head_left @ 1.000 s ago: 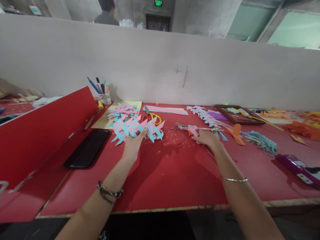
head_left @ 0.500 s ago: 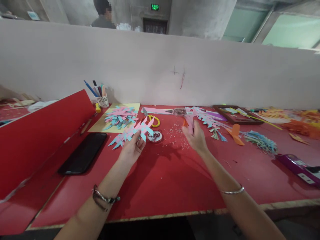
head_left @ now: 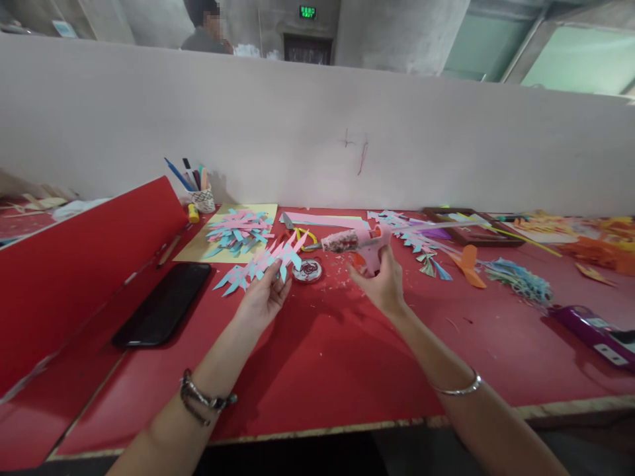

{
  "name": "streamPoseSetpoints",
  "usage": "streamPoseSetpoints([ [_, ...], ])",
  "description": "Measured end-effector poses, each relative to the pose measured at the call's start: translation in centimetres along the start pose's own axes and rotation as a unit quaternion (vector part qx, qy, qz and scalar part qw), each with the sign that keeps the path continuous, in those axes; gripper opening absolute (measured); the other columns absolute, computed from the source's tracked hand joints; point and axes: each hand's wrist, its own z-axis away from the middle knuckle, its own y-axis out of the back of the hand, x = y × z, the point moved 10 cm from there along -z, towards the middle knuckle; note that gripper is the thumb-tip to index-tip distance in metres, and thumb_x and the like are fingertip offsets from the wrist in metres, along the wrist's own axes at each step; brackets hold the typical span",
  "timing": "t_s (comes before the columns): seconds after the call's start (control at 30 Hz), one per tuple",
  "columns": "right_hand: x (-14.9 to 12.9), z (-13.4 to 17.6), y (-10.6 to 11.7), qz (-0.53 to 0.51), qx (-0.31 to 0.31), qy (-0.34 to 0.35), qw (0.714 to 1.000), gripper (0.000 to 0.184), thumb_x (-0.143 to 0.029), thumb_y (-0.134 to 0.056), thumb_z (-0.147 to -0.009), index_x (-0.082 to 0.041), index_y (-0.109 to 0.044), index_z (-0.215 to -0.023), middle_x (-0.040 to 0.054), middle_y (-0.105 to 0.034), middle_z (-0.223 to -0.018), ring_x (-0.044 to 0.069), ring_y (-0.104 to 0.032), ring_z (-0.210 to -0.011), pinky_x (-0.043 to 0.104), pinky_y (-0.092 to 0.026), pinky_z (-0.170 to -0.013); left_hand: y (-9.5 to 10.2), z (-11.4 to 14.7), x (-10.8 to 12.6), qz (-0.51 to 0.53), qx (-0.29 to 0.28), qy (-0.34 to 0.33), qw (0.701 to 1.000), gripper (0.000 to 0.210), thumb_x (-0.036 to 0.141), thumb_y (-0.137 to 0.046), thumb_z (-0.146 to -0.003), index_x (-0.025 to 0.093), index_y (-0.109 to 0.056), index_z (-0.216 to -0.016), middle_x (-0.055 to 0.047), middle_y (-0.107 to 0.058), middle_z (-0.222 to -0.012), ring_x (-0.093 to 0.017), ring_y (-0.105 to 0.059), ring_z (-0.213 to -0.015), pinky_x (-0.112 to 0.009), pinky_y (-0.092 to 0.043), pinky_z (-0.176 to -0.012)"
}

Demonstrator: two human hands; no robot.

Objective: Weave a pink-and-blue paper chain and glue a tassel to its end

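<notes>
Presently | left hand (head_left: 264,294): grip pinched on spiky, folded-paper strip (head_left: 289,252) | right hand (head_left: 385,285): grip wrapped round crusty-barrelled pink glue gun (head_left: 342,240)

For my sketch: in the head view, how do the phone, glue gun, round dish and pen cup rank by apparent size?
1. Phone
2. Glue gun
3. Round dish and pen cup: too alike to rank

The head camera looks forward and down across the red table (head_left: 337,370) toward a pale partition (head_left: 248,132).
</notes>
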Motion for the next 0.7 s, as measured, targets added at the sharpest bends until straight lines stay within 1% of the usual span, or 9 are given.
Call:
streamPoseSetpoints([
  [0.1, 0.0, 0.2, 0.1, 0.003, 0.005, -0.022, 1.0, 0.027, -0.039, -0.059, -0.057, -0.021, -0.043, -0.07, -0.0056, -0.048, -0.045, 0.012, -0.047, -0.038, 0.024, -0.038, -0.04, 0.1, -0.1, 0.0, -0.008, 0.001, -0.001, 1.0, 0.022, 0.008, -0.052, -0.076, 0.015, -0.05, -0.056, 0.008, -0.051, -0.039, -0.003, -0.049, -0.032, -0.011, -0.046, -0.04],
  [0.2, -0.4, 0.3, -0.1, 0.006, -0.001, -0.022, 1.0, 0.025, -0.038, -0.058, -0.056, -0.022, -0.04, -0.065, -0.0074, -0.043, -0.042, 0.01, -0.042, -0.034, 0.022, -0.033, -0.037, -0.2, 0.0, 0.0, -0.01, -0.01, -0.004, 1.0, 0.024, 0.008, -0.053, -0.075, 0.015, -0.05, -0.053, 0.008, -0.049, -0.038, -0.003, -0.049, -0.032, -0.012, -0.047, -0.041],
  [0.3, -0.9, 0.3, -0.1, 0.003, -0.007, -0.01, 1.0, 0.023, -0.035, -0.058, -0.056, -0.022, -0.041, -0.065, -0.0096, -0.038, -0.04, 0.008, -0.037, -0.032, 0.021, -0.03, -0.034, -0.4, 0.3, 0.1, -0.016, -0.022, -0.012, 1.0, 0.026, 0.008, -0.053, -0.075, 0.015, -0.048, -0.05, 0.009, -0.046, -0.036, -0.002, -0.045, -0.03, -0.012, -0.046, -0.041],
  [0.4, -1.3, 0.3, -0.1, 0.001, -0.012, 0.004, 1.0, 0.021, -0.032, -0.057, -0.057, -0.021, -0.044, -0.069, -0.0108, -0.035, -0.04, 0.007, -0.034, -0.032, 0.02, -0.029, -0.034, -0.4, 0.4, 0.1, -0.034, -0.02, -0.012, 0.999, 0.023, 0.009, -0.054, -0.075, 0.015, -0.051, -0.053, 0.009, -0.046, -0.036, -0.003, -0.043, -0.028, -0.013, -0.044, -0.037],
  [0.57, -1.0, 0.3, -0.2, -0.011, -0.031, 0.002, 0.999, 0.02, -0.031, -0.056, -0.058, -0.021, -0.045, -0.07, -0.0104, -0.037, -0.041, 0.007, -0.036, -0.033, 0.02, -0.031, -0.034, -0.5, 0.3, 0.2, -0.043, -0.025, -0.012, 0.999, 0.019, 0.01, -0.054, -0.074, 0.016, -0.052, -0.056, 0.009, -0.047, -0.037, -0.003, -0.044, -0.029, -0.013, -0.042, -0.037],
  [0.7, -0.9, 0.2, -0.3, -0.013, -0.039, -0.003, 0.999, 0.019, -0.031, -0.056, -0.058, -0.02, -0.045, -0.069, -0.0095, -0.039, -0.042, 0.007, -0.038, -0.033, 0.02, -0.031, -0.035, -0.5, 0.4, 0.6, -0.05, -0.02, -0.023, 0.998, 0.021, 0.01, -0.056, -0.073, 0.016, -0.05, -0.054, 0.009, -0.046, -0.036, -0.002, -0.042, -0.028, -0.013, -0.041, -0.037],
])
